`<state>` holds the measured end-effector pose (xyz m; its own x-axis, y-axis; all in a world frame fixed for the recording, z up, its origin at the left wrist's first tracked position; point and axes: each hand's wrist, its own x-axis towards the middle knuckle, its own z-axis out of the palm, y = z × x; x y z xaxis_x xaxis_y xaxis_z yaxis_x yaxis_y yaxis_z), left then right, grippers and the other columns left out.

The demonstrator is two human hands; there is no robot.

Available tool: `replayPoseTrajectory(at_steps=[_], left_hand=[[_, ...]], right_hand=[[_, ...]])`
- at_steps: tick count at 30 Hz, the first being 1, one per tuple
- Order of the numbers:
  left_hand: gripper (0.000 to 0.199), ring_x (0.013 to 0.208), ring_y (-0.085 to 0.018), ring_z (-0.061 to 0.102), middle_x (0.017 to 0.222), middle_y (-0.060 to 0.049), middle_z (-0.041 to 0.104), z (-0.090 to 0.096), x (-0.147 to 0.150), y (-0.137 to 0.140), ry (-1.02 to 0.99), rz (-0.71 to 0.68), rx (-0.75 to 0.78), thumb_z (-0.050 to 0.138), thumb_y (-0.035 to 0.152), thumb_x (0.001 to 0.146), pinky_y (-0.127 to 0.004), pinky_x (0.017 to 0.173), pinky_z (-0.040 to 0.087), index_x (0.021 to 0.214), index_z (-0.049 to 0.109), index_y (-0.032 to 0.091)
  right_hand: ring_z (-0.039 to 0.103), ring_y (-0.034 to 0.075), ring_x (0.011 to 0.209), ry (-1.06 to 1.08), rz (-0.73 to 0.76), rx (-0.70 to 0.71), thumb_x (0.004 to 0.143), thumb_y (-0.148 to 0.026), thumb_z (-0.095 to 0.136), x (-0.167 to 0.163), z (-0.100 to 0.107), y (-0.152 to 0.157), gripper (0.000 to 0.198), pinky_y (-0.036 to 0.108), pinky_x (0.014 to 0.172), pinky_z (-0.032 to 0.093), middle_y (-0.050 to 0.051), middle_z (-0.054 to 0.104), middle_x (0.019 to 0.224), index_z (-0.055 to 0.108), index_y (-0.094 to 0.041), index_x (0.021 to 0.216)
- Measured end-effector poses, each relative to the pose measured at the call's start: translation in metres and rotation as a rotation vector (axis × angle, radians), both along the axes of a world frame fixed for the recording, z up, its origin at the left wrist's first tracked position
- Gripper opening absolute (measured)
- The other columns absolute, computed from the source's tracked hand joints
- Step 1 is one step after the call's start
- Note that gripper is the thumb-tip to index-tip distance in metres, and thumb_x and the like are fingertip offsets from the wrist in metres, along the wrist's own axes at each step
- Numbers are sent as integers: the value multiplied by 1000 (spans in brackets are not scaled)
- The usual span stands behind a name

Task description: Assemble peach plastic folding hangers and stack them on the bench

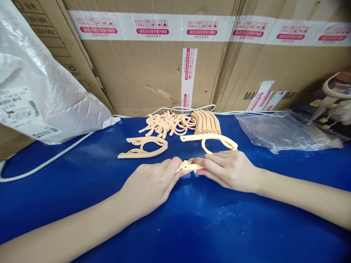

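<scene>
Left hand [155,179], right hand [233,170] pinch pale jointed piece [189,167] between them above counter [197,223], in front of loose parts [163,123]. Step: assembly, apparently; next move likely calls for steady pressure.

"350 MM" and a recycling sign [72,68] are marking the left carton [61,45]; "MA" and "NA" are showing on the right carton [276,67]; Chinese lettering is running along white tape [175,27].

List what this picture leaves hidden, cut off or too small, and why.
In the head view:
Held piece: partly covered by left hand and right hand.
Heaped curved pieces: uncountable, overlapping.
White bag: cut off by left edge.
Bag label: fine print too small.
</scene>
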<state>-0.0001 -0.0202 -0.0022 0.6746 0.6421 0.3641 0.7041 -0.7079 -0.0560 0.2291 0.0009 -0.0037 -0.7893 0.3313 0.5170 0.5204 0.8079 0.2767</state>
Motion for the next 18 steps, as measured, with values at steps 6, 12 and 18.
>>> replayPoseTrajectory(at_steps=[6, 12, 18], left_hand=[[38, 52, -15, 62, 62, -1, 59, 2, 0, -1, 153, 8, 197, 18, 29, 100, -23, 41, 33, 83, 50, 17], [38, 48, -13, 58, 58, 0, 56, 4, 0, -1, 173, -23, 249, 17, 25, 100, -23, 41, 33, 77, 47, 18], [36, 46, -14, 58, 57, 1, 57, 0, 0, 1, 92, -25, 218, 19, 29, 100, -24, 41, 33, 77, 45, 18]], right_hand=[[58, 8, 54, 24, 22, -2, 97, -33, 41, 1, 0, 1, 28, 22, 52, 40, -3, 63, 65, 61, -14, 94], [57, 8, 51, 40, 50, -5, 97, -32, 41, 2, 0, 0, 28, 23, 50, 40, -3, 63, 65, 60, -13, 93], [58, 8, 53, 31, 42, 6, 97, -33, 40, 2, 0, 0, 28, 22, 52, 40, -3, 64, 66, 60, -13, 95]])
